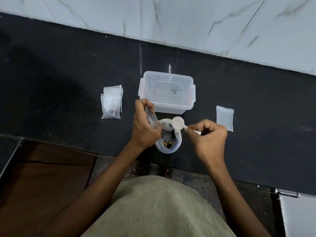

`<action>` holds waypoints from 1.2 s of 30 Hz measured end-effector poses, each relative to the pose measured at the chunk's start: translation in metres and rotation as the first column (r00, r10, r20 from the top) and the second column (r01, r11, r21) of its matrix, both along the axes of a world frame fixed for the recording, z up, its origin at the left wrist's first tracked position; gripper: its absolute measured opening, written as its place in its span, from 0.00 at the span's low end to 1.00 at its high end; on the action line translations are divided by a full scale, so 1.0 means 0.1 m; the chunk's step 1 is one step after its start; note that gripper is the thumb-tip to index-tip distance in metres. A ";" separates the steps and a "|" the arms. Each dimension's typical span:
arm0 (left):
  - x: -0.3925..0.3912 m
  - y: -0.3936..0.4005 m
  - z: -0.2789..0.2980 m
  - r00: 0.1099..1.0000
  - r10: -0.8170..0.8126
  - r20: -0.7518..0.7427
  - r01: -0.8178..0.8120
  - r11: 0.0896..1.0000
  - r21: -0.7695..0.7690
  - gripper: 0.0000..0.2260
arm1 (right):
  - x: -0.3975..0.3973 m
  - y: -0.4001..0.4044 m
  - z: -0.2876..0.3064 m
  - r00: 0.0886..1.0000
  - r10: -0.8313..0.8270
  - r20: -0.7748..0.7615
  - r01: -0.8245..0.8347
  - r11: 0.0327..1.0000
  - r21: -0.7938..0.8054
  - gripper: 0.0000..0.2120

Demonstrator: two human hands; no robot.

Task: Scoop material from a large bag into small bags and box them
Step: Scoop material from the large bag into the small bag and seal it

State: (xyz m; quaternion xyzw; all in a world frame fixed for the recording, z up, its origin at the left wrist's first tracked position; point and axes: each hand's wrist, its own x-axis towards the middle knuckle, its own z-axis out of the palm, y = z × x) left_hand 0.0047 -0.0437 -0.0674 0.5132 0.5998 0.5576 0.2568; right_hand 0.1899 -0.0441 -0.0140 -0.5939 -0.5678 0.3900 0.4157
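Clear lidded plastic box (166,91) on the black stone counter (51,82); open white plastic bag (168,139) before it; stack of small clear zip bags (112,102) left; single flat zip bag (224,118) right.

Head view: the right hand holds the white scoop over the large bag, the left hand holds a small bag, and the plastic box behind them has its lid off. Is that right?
Not quite. The head view shows the plastic box with its lid on and closed, not off. The rest stands: the right hand holds the white scoop over the large bag, and the left hand holds a small bag.
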 end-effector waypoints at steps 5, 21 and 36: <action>-0.11 -0.08 -0.02 0.991 0.128 -0.044 -0.132 0.984 -0.120 0.17 | 0.05 -0.05 -0.22 0.958 0.142 0.250 -0.111 0.985 -0.132 0.09; 0.18 -0.16 -0.26 0.985 -0.135 -0.110 -0.021 0.537 -0.843 0.33 | -0.06 -0.13 -0.66 0.855 0.196 0.481 -0.117 0.975 -0.189 0.02; 0.26 -0.10 -0.33 0.991 0.058 0.121 0.067 0.569 -0.820 0.15 | 0.00 -0.09 -0.70 0.990 -0.052 0.128 0.103 0.899 -0.427 0.06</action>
